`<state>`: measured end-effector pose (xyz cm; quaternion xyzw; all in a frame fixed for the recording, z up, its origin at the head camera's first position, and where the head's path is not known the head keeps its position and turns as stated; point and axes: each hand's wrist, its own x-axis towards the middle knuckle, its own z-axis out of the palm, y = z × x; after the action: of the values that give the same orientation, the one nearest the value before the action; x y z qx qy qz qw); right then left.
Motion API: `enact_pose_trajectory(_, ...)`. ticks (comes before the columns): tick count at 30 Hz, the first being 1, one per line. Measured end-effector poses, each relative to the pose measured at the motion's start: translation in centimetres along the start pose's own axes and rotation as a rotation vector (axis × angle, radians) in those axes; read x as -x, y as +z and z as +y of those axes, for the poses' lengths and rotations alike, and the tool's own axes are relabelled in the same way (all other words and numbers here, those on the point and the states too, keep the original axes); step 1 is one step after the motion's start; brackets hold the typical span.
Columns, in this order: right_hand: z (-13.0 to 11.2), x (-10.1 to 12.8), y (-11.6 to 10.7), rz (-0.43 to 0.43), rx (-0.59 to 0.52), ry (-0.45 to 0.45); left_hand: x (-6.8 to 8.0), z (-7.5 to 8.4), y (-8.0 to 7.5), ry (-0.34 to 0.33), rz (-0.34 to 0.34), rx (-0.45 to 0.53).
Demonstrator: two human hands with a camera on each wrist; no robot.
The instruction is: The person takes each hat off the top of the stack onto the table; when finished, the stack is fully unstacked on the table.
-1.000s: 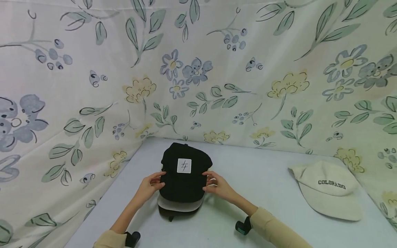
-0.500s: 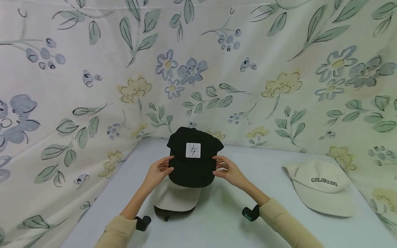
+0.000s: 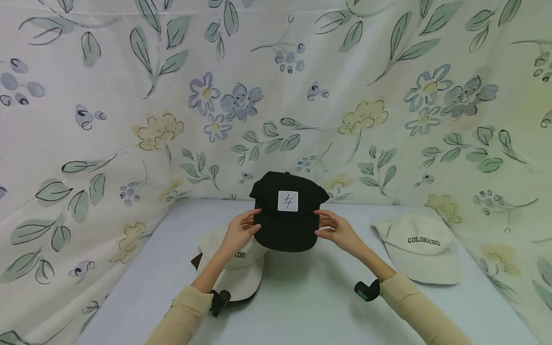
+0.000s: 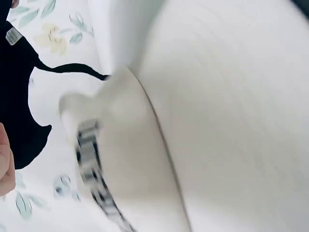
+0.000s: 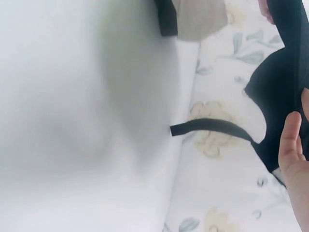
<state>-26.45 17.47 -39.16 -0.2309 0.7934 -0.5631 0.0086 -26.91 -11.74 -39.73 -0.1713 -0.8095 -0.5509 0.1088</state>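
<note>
Black cap [image 3: 288, 211] between both hands' fingertips [image 3: 256, 221]

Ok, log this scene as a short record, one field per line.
held: black cap, lifted off the table
left hand: grips the cap's left edge
right hand: grips the cap's right edge
below: cream cap lying on a dark cap
right side: cream Colorado cap on the table
backdrop: floral cloth
</note>
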Motion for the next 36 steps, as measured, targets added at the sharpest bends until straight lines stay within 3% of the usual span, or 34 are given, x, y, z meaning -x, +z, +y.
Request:
enact_pose_trajectory(9, 3.1, 2.2, -3.9, 0.081, 0.085, -0.036, -2.0, 0.9, 4.5, -0.026, -0.08, 0.032)
enact_pose_trajectory(15, 4.0, 3.9, -6.1, 0.129, 0.149, -0.015, -2.9, 0.7, 7.9, 0.029, -0.124, 0.021)
enact_pose_trajectory(27, 6.0, 5.8, -8.1, 0.141, 0.117, 0.022, -2.6, -0.9, 12.3, 0.061, -0.109, 0.008)
enact_pose_trajectory(36, 7.7, 6.6, -8.6, 0.122, 0.144, 0.037, -1.5, -2.0, 14.3, 0.051, -0.118, -0.03)
